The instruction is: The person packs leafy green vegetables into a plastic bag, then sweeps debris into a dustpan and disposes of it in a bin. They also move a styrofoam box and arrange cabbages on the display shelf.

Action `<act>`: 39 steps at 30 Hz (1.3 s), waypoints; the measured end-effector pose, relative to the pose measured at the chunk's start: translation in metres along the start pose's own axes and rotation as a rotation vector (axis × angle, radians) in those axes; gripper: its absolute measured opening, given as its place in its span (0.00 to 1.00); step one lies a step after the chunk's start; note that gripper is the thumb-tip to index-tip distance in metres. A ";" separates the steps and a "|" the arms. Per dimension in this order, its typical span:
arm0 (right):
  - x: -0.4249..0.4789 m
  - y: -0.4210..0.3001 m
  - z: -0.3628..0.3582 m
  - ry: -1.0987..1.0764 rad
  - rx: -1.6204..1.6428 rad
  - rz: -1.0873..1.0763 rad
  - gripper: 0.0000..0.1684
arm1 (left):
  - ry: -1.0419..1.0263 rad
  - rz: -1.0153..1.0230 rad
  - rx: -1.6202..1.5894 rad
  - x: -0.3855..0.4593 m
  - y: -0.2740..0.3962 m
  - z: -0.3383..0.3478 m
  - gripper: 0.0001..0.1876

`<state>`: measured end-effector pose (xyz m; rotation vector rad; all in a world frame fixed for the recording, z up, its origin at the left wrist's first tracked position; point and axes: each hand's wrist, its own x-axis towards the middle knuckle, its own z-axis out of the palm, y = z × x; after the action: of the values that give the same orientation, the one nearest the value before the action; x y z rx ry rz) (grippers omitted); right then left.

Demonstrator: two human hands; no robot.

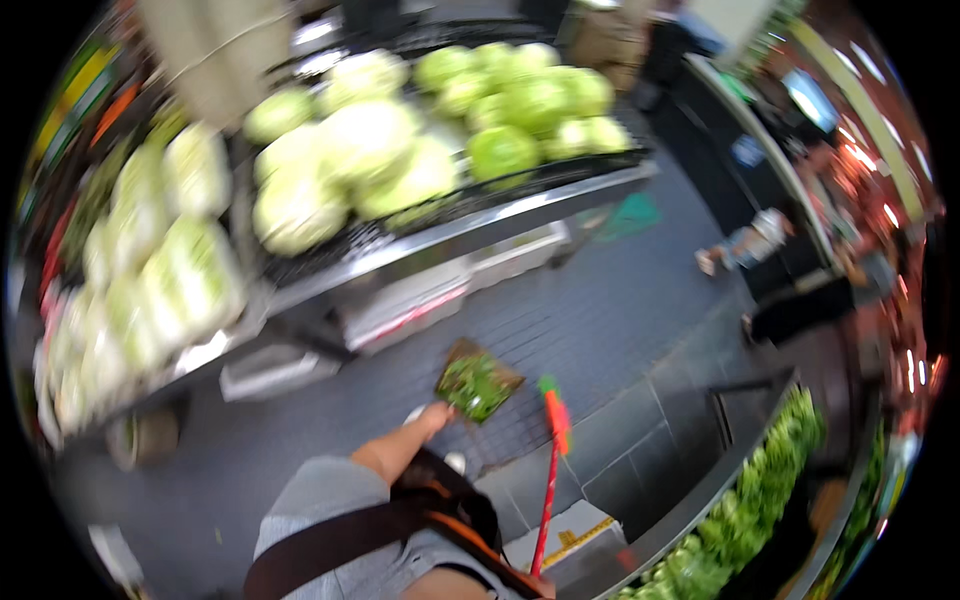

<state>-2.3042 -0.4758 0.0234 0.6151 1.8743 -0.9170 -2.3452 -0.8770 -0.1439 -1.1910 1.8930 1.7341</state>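
Note:
My left hand [433,420] is closed at the near edge of a brownish dustpan or flat tray [511,377], just above the tiled floor. Green leaf scraps [472,382] are heaped on it. My right hand [546,586], at the bottom edge and partly cut off, grips the red handle of a broom [551,495]. Its orange and green head [556,420] points away from me, to the right of the pan and apart from it. The view is blurred, so the pan's handle and my fingers are unclear.
A produce stand [465,226] with cabbages [367,142] and napa cabbages [191,270] runs across the upper left. White boxes [409,307] sit beneath it. Leafy greens [750,487] fill a rack at lower right, near a white box [577,532]. People [757,240] are at right.

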 end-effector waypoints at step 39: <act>-0.249 0.015 0.572 -0.522 -1.496 -0.592 0.11 | 1.646 0.379 -1.055 -0.897 -0.440 -0.435 0.08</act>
<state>-1.8842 -0.9347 0.0752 -1.0114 1.6822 0.1840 -1.3472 -0.9226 0.2920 -3.6889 1.5992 2.1758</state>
